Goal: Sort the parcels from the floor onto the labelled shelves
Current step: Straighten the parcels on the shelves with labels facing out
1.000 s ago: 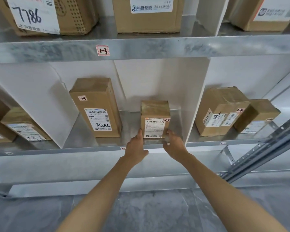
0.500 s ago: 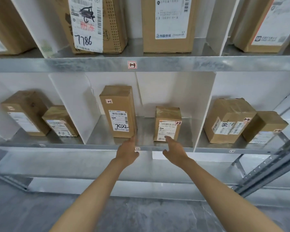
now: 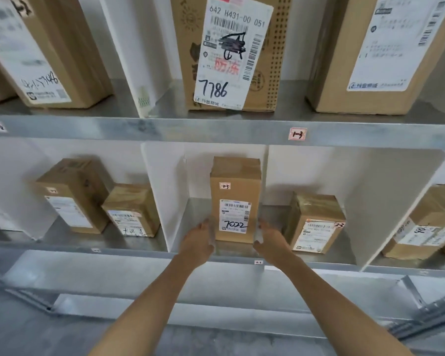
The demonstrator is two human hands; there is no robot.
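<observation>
As 7022 parcel (image 3: 235, 181) stands between fingers (image 3: 205, 226) | left hand (image 3: 197, 240), right hand (image 3: 270, 240) both straight, uncurled; contact unclear | should nudge sides evenly

White divider panels (image 3: 162, 201) stand before a white wall (image 3: 306, 170); a metal rail (image 3: 439, 305) slants lower right.

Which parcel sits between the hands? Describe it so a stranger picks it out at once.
Find the lower shelf and its middle bay between white dividers. Two brown parcels stand there; the tall parcel is the left one, between the left hand and right hand. It towers over its squat neighbour and has 7022 handwritten on its label.
</observation>
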